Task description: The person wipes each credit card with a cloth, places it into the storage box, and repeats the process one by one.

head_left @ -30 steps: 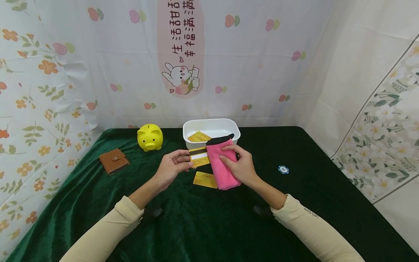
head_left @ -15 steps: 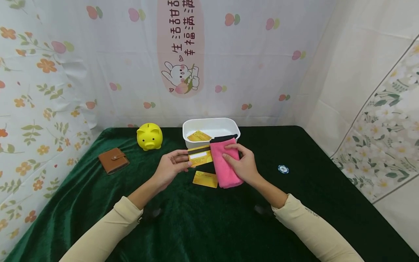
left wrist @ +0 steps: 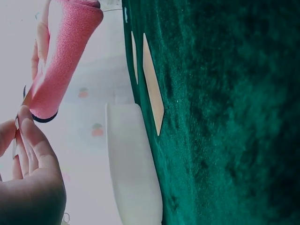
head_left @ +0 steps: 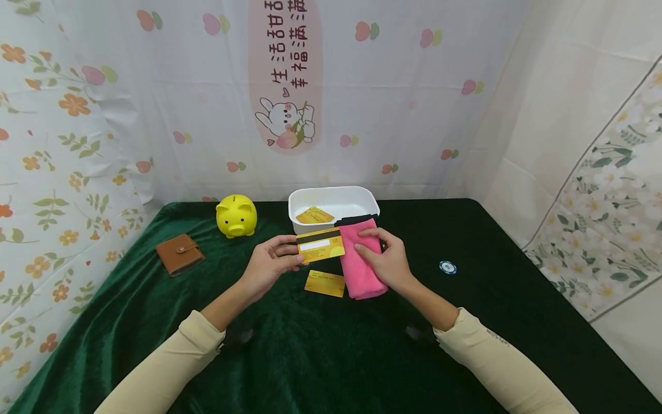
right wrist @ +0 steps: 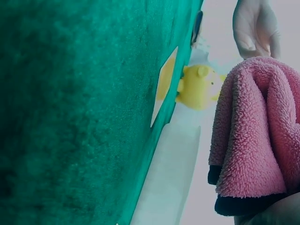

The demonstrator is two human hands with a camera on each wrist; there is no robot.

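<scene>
Seen from the held card, the pink cloth is blocking three o'clock, and the white bin is standing at twelve. At six, another card is lying flat; beyond it, the green tablecloth is offering wide room.

Card: yellow, dark stripe along the top, white strip under it, small print, pale round patch lower right. Pinched at its left end by the left hand, printed side to the head cam, right end slightly high. Right end overlapped the cloth's left edge in head view.

Cloth: pink, fleecy, dark trim at the top end, folded into layers. Gripped by the right hand, long side near upright, top leaning left. Both off the table.
</scene>
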